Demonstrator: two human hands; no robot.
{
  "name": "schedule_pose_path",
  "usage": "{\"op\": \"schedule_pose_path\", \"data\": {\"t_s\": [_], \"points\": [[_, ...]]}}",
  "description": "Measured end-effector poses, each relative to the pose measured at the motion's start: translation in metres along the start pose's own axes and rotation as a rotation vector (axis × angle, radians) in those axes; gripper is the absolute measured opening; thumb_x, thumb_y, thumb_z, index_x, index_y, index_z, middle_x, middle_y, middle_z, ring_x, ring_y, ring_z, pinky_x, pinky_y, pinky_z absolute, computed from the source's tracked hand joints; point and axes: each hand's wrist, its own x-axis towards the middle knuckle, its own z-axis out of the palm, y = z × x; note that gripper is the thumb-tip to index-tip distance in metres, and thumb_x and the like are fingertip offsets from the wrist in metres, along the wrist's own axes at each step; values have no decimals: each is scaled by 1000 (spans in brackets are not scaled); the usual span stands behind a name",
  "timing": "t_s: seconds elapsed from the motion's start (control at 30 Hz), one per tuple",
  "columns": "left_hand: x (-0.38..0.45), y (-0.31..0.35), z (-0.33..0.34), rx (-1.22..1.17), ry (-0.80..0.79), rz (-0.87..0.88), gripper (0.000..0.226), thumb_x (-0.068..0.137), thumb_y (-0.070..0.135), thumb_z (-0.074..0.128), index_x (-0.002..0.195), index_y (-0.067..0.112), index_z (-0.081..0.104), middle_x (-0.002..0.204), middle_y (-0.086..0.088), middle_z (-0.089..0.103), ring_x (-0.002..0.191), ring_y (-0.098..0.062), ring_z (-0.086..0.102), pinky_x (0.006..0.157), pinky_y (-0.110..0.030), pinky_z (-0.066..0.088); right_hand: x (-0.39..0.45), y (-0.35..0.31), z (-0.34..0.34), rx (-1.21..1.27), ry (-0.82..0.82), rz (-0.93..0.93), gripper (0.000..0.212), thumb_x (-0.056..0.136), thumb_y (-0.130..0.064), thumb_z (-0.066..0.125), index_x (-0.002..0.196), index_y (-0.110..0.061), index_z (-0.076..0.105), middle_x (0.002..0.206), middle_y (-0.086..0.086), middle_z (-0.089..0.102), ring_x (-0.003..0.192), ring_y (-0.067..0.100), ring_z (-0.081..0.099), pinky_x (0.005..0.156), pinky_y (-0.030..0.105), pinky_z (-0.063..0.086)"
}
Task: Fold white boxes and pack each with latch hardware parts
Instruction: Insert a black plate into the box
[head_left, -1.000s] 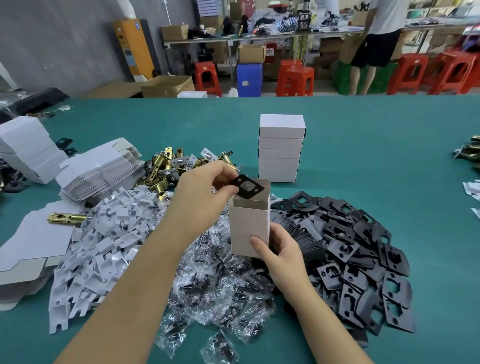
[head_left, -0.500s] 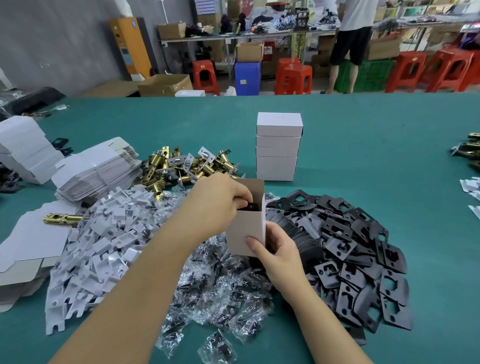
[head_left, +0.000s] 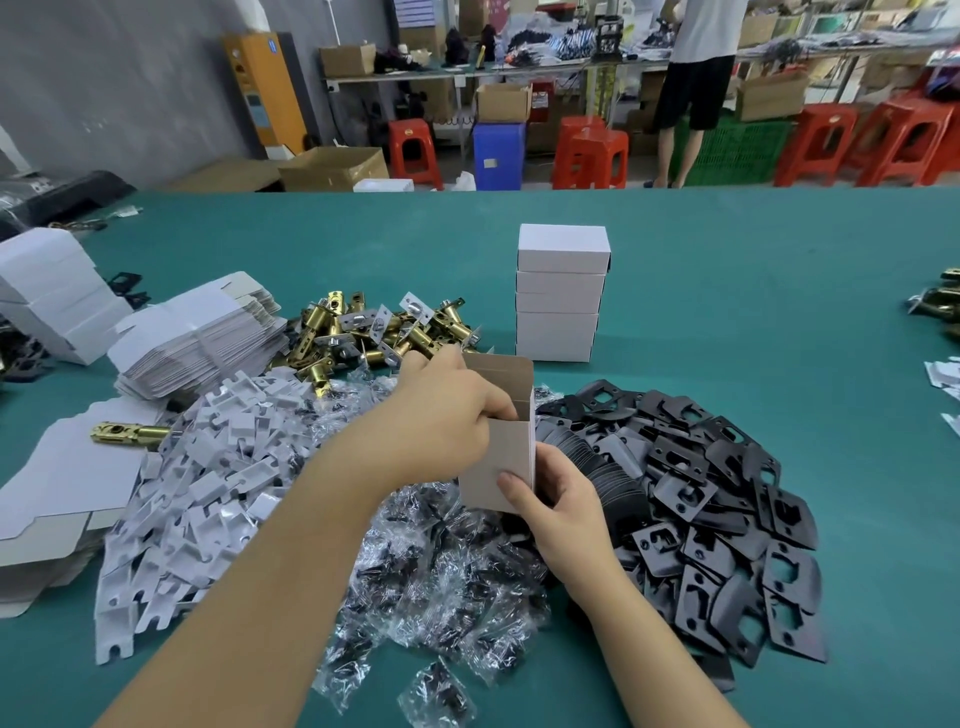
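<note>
Nearest, clear bags (head_left: 441, 566) of small dark parts are lying heaped on the tabletop (head_left: 727, 312) under both forearms. Just above them the right hand (head_left: 558, 512) is gripping the lower corner of an open box (head_left: 501, 452), held upright, while the left hand (head_left: 447, 421) is reaching its fingers into the mouth; whether they are pinching anything I cannot tell. A weak hold could be letting the box tilt and spill its parts, or the top flap could be catching. Beyond, black plates (head_left: 727, 509), brass latches (head_left: 374, 332) and finished boxes (head_left: 560, 293) are waiting. No writing is legible.
</note>
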Motion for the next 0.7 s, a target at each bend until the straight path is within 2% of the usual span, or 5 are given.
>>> {"op": "schedule_pose_path", "data": {"t_s": [0.13,0.23,0.37,0.57,0.7], "points": [[-2,-3,-1,-60,94,80,44,101,15,39,113,45,69,100,17,42,101,-16,25,81,-31,16,1,1,0,18,7,-8,45,80,-51,72,121,-32,65,111,-8,74,106,13,70,92,46,59],[-1,-9,-3,-93,237,180,38,100,8,47,113,31,74,105,12,64,105,-11,36,96,-34,28,1,1,0,24,4,-11,37,80,-48,73,116,-40,66,111,-10,74,105,11,70,91,42,60],[0,-20,0,-248,454,176,27,100,6,56,107,21,78,105,4,57,114,-15,44,96,-23,34,1,0,1,20,4,-26,33,80,-48,73,112,-47,66,112,-11,74,106,11,70,88,34,59],[-1,-29,8,-437,314,179,18,102,27,59,105,33,76,134,12,49,125,1,43,99,-17,40,0,-1,2,46,-12,-57,36,84,-50,74,118,-43,65,116,-7,72,109,15,69,92,36,57],[0,-31,13,-491,249,175,22,104,24,54,104,36,73,98,25,67,93,2,61,76,-19,48,-1,-2,3,33,-18,-86,39,85,-51,74,121,-41,61,117,-6,71,110,17,68,94,45,58]]}}
